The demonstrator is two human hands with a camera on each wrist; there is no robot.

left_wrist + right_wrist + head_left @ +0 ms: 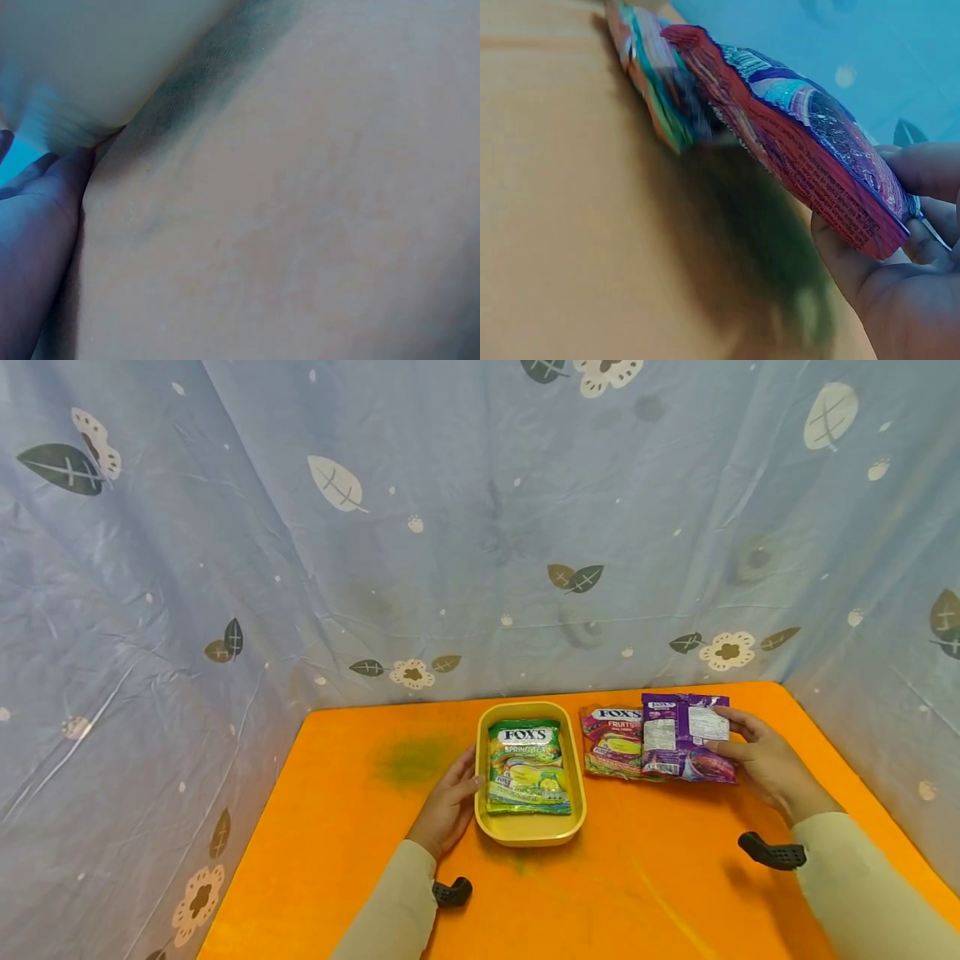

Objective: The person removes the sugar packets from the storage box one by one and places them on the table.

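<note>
My right hand (772,768) pinches the right edge of a purple candy bag (682,735), its printed back facing up. In the right wrist view the bag (802,142) is tilted and held off the table, thumb and fingers on opposite faces. Its left part overlaps a red Fox's Fruits candy bag (611,739). My left hand (446,806) touches the left side of a yellow tray (528,835), its fingers fairly straight along the outer wall. Inside the tray lies a green Fox's Spring Tea candy bag (528,768). The left wrist view shows part of that hand (37,217) against the tray wall.
The orange table (337,860) meets a blue patterned curtain (465,527) at the back and on both sides. A greenish stain (412,760) marks the tabletop left of the tray. Black wrist straps (772,852) sit at both sleeves.
</note>
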